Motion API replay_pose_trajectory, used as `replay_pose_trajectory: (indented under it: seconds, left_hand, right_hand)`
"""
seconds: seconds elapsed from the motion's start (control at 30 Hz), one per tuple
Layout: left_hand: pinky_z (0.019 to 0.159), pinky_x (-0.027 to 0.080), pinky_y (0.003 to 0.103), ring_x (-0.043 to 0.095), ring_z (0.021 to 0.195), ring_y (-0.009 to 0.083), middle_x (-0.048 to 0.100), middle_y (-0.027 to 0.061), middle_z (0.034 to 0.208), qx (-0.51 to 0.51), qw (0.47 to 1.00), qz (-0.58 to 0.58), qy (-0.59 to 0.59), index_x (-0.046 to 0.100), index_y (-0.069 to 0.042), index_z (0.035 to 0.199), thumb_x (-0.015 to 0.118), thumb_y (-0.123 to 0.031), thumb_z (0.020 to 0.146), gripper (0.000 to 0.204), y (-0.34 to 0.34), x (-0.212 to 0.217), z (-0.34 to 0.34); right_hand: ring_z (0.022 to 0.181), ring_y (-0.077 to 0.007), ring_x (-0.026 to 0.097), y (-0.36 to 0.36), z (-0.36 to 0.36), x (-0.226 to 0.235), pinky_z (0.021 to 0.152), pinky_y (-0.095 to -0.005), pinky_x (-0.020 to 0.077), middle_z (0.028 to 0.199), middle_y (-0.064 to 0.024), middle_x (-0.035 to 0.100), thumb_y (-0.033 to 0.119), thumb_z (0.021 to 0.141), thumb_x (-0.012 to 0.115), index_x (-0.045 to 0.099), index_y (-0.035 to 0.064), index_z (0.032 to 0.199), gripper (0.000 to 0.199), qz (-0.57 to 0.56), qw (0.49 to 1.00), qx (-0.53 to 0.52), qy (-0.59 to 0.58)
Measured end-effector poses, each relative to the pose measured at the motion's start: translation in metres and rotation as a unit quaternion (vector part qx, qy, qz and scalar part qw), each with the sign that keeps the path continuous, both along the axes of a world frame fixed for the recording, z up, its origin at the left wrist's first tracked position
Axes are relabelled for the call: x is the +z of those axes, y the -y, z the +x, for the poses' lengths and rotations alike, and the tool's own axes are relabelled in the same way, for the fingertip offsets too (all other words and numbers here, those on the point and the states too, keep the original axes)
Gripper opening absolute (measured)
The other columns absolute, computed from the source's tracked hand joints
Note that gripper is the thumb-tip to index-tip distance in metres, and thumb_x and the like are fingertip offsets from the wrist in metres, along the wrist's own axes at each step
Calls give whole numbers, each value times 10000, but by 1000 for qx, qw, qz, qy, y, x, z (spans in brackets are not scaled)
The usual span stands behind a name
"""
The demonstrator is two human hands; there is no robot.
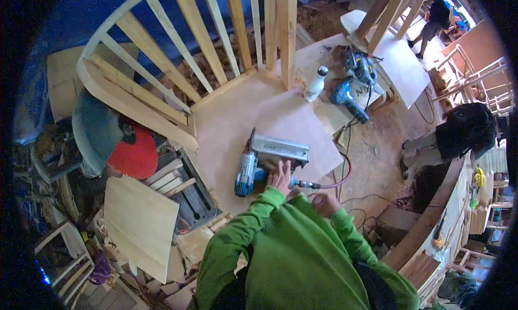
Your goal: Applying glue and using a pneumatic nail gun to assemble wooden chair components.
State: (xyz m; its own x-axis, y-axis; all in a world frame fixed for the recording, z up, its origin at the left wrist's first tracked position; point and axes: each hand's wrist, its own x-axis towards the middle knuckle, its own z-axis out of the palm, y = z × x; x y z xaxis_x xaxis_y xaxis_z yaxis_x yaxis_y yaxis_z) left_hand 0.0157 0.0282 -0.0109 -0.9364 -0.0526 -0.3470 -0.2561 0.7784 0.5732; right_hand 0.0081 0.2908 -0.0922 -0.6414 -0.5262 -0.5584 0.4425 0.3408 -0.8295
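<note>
A silver and blue nail gun (280, 148) lies on its side on a pale wooden board (226, 121) in front of me. My left hand (279, 178) is closed over its handle, the fingertips reaching toward the silver magazine. A coupling joins the handle's end to a red air hose (345, 175) that curves off to the right. My right hand (325, 204) is held close to my chest with the fingers curled; whatever it may hold is hidden. Beyond the nail gun, a wooden slatted back (186, 37) rises along the board's far and left edges.
A white bottle (314, 84), a blue cordless drill (349, 98) and a circular saw (360, 67) stand at the far right. On the left are a red disc (135, 153) and a loose panel (140, 218). Cords cross the dusty floor; a person (458, 134) is bent over on the right.
</note>
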Motion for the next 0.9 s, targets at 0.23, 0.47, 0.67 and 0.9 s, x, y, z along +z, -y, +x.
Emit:
replay_pose_trajectory:
  seconds: [0.23,0.47,0.67,0.9]
  left_hand:
    - [827,416,453,558,874,381,596,220,875,8,995,3,-97,444,5,1182,753,-301,500,809,10,42,-21]
    - [763,470,309,586,807,179,619,91,874,130,954,215,-166,567,-5,940,832,-277,508,575,47,84,-19]
    - [829,437,270,540,860,99,580,6,906,156,873,426,-179,536,-24,963,767,-110,605,435,62,84,5]
    - [829,446,274,548,873,101,565,3,910,225,822,459,-251,523,-43,983,777,-76,605,457,79,97,30]
  right_hand:
    - [902,-200,594,109,33,41,816,-336,484,1043,-129,582,105,662,754,385,-31,1223,685,-70,985,-17,-154]
    - [1094,-188,485,195,-18,142,967,-322,380,1231,-115,465,61,748,670,317,0,1304,661,-308,918,-174,-181]
    - [1074,-186,500,258,-17,134,907,-320,428,1180,-100,488,123,807,584,305,3,1293,573,-514,749,-223,-355]
    - [1110,-231,500,254,-5,145,950,-340,396,1234,-147,483,182,834,584,248,-7,1355,648,-297,931,-61,-202]
